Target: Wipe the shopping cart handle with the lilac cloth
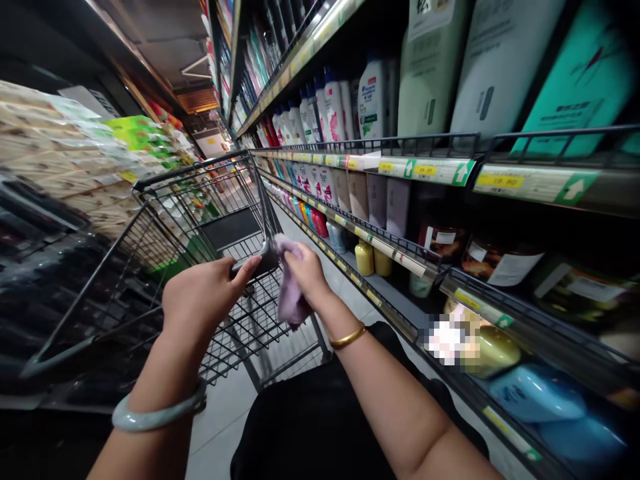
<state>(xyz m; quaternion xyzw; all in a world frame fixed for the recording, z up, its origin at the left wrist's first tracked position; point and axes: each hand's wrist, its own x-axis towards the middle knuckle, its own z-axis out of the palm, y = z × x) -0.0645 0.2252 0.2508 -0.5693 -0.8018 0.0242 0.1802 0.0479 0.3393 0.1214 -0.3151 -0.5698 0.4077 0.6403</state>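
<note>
- Left hand (pixel 193 293) was closed round the handle (pixel 269 259) of the cart (pixel 245 155), thumb laid along the bar; probably held that way to steady it.
- Right hand (pixel 307 272) was mostly closed on a mauve cloth (pixel 289 301), bunched in the fingers; exact finger placement partly hidden.
- Cloth sat at the right end of the handle, upper part up against it, lower part hanging loose. Gathering it likely kept it in the grip while letting it press on the bar; contact under the folds couldn't be told.
- Hands were close together but apart, one on the bar, one at its end, so neither blocked the other.
- Gold bangle (pixel 349 335) on right forearm, pale bangle (pixel 160 417) on left; both lay back from the fingers, clear of cloth and bar.
- Shelf (pixel 425 169) ran along the right side. White bottles (pixel 370 100) stood upright in rows, presumably so labels faced the aisle; a wire rail (pixel 435 142) likely stopped them tipping out.
- Jars (pixel 500 261) sat lower, beside the aisle; blue bottles (pixel 537 393) lay tilted in view near the bottom.
- Stacked packs (pixel 65 140) stood left of the cart, too blurred to read.
</note>
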